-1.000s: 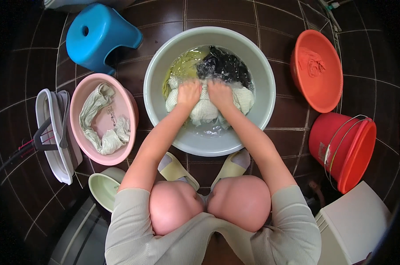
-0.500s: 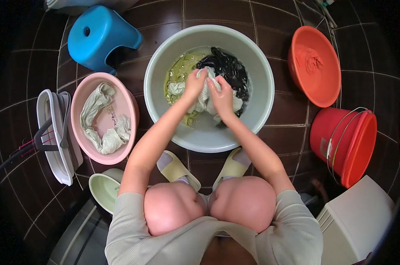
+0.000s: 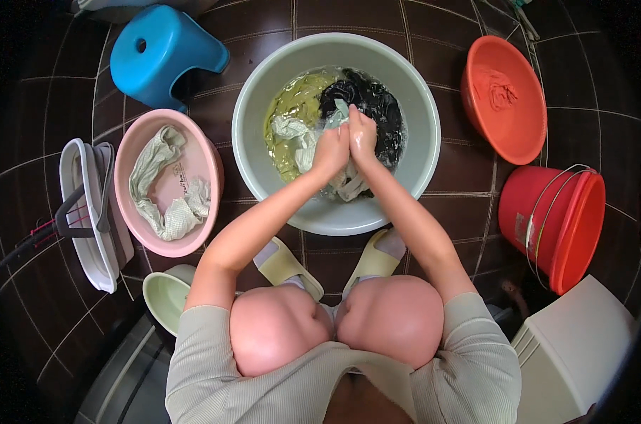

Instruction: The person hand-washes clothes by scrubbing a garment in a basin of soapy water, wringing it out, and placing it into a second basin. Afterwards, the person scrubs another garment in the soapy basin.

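A large pale grey basin point(image 3: 257, 162) holds water and wet laundry. My left hand point(image 3: 331, 150) and my right hand point(image 3: 363, 134) are pressed close together above its middle, both closed on a pale, finely patterned wet cloth point(image 3: 348, 185). One bit of the cloth pokes up past the fingertips, and other folds hang below the hands and to their left. On the left side of the water floats a yellow-green garment point(image 3: 283, 159); a black garment point(image 3: 387, 116) lies at the right. What kind of garment the pale cloth is cannot be made out.
Left of the basin are a pink tub point(image 3: 125, 201) with a pale cloth, a blue stool point(image 3: 150, 60), a folded grey-white basin point(image 3: 87, 233) and a small green basin point(image 3: 166, 300). At right stand an orange basin point(image 3: 500, 138) with an orange cloth and a red bucket point(image 3: 539, 219).
My hands have come together, the right one beside the left, bunching the pale cloth between them. They sit slightly lower over the basin, and more cloth trails beneath.
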`<action>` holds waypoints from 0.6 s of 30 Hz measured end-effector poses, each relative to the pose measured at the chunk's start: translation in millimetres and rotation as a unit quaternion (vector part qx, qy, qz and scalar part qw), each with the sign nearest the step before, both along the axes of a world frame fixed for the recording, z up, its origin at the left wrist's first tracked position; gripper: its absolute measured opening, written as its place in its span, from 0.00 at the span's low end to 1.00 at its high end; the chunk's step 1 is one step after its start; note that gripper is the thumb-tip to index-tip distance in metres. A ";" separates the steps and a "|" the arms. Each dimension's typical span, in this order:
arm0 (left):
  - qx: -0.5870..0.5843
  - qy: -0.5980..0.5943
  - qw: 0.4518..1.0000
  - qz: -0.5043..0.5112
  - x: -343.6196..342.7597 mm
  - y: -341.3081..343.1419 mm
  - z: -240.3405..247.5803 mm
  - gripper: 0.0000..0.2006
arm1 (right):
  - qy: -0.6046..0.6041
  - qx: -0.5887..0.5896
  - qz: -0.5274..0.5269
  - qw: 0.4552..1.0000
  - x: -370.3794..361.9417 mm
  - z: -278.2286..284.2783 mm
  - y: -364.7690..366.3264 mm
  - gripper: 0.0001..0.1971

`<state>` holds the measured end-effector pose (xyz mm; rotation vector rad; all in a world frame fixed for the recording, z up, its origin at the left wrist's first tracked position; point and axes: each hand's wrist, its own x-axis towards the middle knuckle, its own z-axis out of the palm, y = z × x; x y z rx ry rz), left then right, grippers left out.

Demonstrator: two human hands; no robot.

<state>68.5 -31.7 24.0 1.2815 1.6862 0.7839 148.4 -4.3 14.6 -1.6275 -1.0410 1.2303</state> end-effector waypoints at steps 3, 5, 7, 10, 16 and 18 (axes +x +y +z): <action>-0.112 -0.052 0.991 0.049 -40.5 14.1 -1.1 0.25 | -0.049 0.063 0.013 0.997 -44.3 11.1 -36.7 0.24; -0.147 -0.043 0.987 0.040 -30.6 4.8 -1.3 0.24 | -0.056 0.053 0.009 0.997 -32.2 -1.3 -22.7 0.24; -0.087 -0.097 0.991 -0.001 -7.2 -4.4 -2.2 0.22 | -0.051 -0.002 0.015 0.999 0.8 -22.5 10.0 0.23; -0.111 -0.182 0.977 -0.024 -14.8 4.8 15.2 0.21 | -0.107 0.043 0.043 0.992 27.0 -25.2 20.4 0.24; -0.095 0.120 0.977 -0.151 -98.6 8.8 -2.8 0.40 | -0.337 0.174 0.096 0.920 42.9 17.2 16.9 0.16; -0.068 0.201 0.957 -0.198 -102.9 -2.1 -15.4 0.40 | -0.437 0.300 0.179 0.828 35.4 20.5 16.4 0.18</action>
